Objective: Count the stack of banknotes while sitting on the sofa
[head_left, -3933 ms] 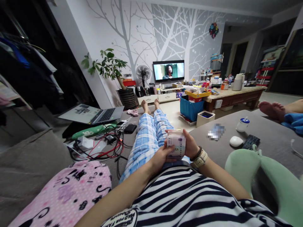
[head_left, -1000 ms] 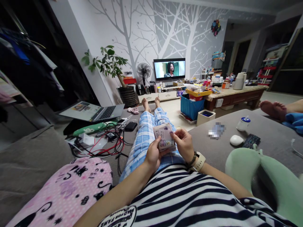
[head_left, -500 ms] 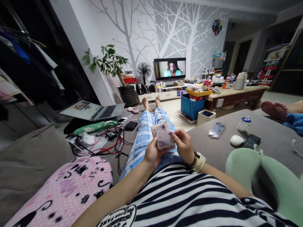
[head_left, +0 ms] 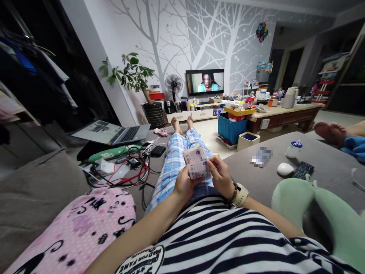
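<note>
Over my lap, my left hand is closed around a small stack of purple-toned banknotes, thumb on top and fingers underneath. The notes are slightly fanned, and a "5" shows on the front one. My right hand pinches the right edge of the front banknote between thumb and fingers. A beaded bracelet and a pale watch are on my right wrist. Beneath the notes are my legs in blue plaid trousers. The lower fingers of my left hand are partly hidden by the notes.
To the left lie an open laptop, tangled cables and a pink cat-print cushion. On the right are a white mouse, a black keyboard, a lidded jar and a green neck pillow. Another person's feet rest beyond.
The front banknote under my right hand has shifted slightly down against the stack, showing more of the note behind. Both hands stay nearly in place and keep their hold.
</note>
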Demonstrator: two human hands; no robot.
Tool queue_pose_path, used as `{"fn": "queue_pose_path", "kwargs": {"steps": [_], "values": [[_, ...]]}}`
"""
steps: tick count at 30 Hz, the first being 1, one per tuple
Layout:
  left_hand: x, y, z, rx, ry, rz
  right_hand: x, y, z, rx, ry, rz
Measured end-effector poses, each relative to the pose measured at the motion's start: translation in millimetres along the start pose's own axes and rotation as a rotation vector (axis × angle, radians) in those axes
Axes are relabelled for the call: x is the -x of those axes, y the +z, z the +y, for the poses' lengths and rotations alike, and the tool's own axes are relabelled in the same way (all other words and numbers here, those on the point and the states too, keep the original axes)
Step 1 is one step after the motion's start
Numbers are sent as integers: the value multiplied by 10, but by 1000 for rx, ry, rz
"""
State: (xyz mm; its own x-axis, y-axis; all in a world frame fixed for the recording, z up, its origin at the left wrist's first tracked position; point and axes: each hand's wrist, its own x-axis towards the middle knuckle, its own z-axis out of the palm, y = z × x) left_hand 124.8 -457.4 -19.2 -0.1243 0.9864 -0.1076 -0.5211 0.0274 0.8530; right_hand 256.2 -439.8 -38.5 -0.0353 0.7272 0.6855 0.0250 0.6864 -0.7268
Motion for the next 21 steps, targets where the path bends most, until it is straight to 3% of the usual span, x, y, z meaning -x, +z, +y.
{"fn": "queue_pose_path", "kwargs": {"steps": [8,12,17,21], "values": [[-26,36,-11,102,-46,-20,6,-21,3,-74,-12,4],[-30,34,-35,156,13,-54,-27,-26,10,105,20,96],[15,29,-42,80,104,-56,13,41,56,208,10,-113],[33,59,-49,45,125,-48,76,87,128,268,9,-209]]}}
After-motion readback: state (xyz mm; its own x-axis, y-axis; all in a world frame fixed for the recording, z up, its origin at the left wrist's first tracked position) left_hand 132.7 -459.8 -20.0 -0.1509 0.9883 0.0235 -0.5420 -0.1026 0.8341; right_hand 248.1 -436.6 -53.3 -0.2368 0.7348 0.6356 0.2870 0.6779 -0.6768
